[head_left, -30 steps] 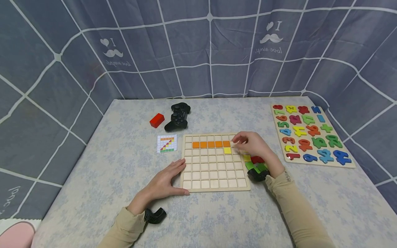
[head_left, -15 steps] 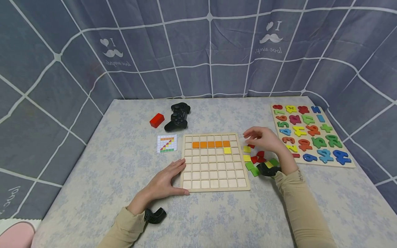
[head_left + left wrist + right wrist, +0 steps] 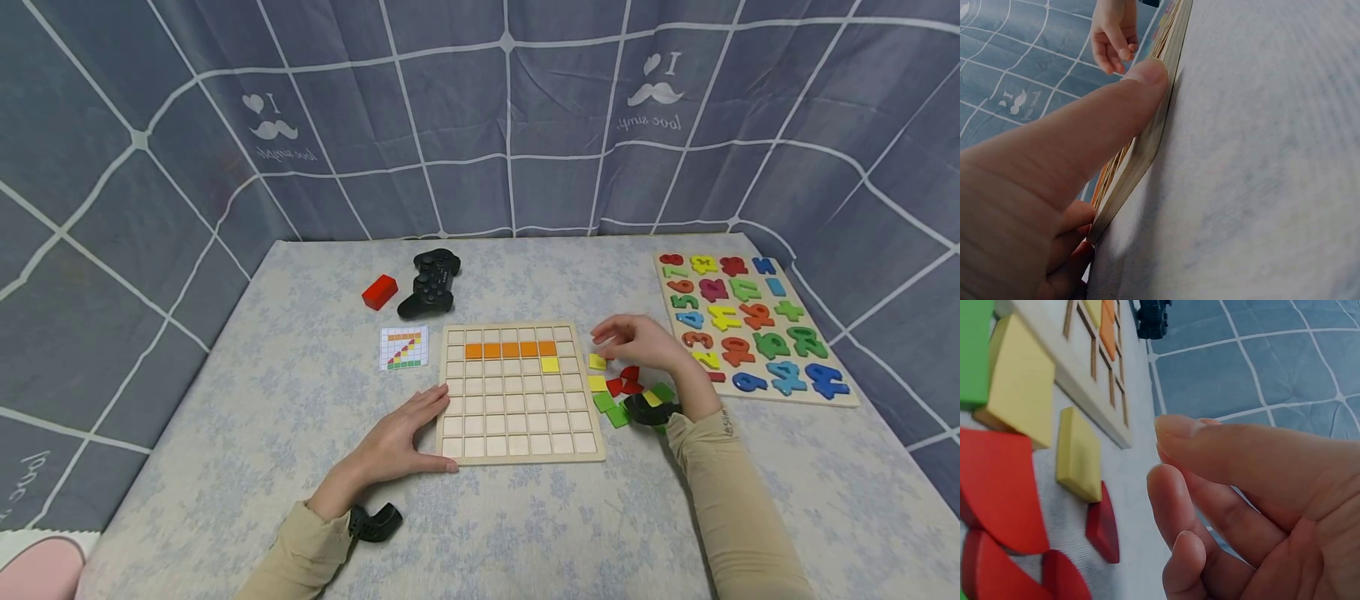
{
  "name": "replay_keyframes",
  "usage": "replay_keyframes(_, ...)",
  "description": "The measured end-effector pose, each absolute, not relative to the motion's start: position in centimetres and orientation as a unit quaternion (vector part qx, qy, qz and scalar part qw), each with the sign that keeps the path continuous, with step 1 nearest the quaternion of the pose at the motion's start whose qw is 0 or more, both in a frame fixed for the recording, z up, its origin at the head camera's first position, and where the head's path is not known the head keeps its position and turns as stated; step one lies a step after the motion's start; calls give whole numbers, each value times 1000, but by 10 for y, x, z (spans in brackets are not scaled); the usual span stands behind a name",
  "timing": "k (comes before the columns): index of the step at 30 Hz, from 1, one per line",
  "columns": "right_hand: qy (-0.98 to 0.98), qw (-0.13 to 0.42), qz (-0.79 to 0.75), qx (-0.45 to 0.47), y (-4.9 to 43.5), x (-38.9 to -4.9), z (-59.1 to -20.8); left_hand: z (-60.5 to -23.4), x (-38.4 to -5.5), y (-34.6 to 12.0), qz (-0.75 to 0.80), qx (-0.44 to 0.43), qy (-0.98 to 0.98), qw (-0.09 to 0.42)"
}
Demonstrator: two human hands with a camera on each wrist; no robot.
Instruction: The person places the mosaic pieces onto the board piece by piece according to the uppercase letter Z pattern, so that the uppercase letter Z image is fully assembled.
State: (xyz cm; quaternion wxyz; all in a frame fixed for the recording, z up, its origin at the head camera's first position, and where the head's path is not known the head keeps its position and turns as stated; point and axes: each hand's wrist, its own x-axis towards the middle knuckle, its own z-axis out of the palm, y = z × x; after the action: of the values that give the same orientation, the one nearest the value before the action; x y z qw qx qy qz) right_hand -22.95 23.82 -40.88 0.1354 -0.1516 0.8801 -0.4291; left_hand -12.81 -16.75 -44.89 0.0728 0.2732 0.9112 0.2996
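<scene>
My left hand [image 3: 397, 437] rests at the near-left corner of a wooden grid board [image 3: 525, 459], thumb [image 3: 1129, 97] on the front edge and fingers along the left side. Several orange square tiles [image 3: 510, 350] form a row in the board's upper cells, with one yellow tile [image 3: 550, 364] under the row's right end. My right hand [image 3: 637, 343] hovers right of the board, fingers loosely curled, nothing seen between them. Below and beside it lie yellow squares [image 3: 1079, 454], red curved pieces [image 3: 1004, 490] and green squares [image 3: 617, 415].
A printed pattern card [image 3: 403, 347] lies left of the board. Behind it are a red block [image 3: 380, 292] and a black game controller [image 3: 431, 283]. At the right stands a puzzle board [image 3: 750, 333] of colourful numbers and shapes. A grid-patterned curtain [image 3: 465, 108] encloses the table.
My right hand has moved right, away from the board's upper-right cells to above the loose pieces, then dipped slightly. My left hand stays put.
</scene>
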Motion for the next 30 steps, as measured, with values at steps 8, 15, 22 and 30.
replay_keyframes(8, 870, 169, -438, -154, 240, -233, -421, -450, -128, -168, 298, 272, 912, 76)
replay_keyframes(15, 861, 174, -452, -158, 243, -234, -427, -449, -128, -168, 301, 273, 911, 75)
replay_keyframes(22, 867, 168, -440, -161, 243, -236, -432, -450, -128, -168, 303, 273, 910, 74)
replay_keyframes(30, 877, 162, -425, -154, 241, -236, -435, -449, -128, -168, 303, 271, 911, 73)
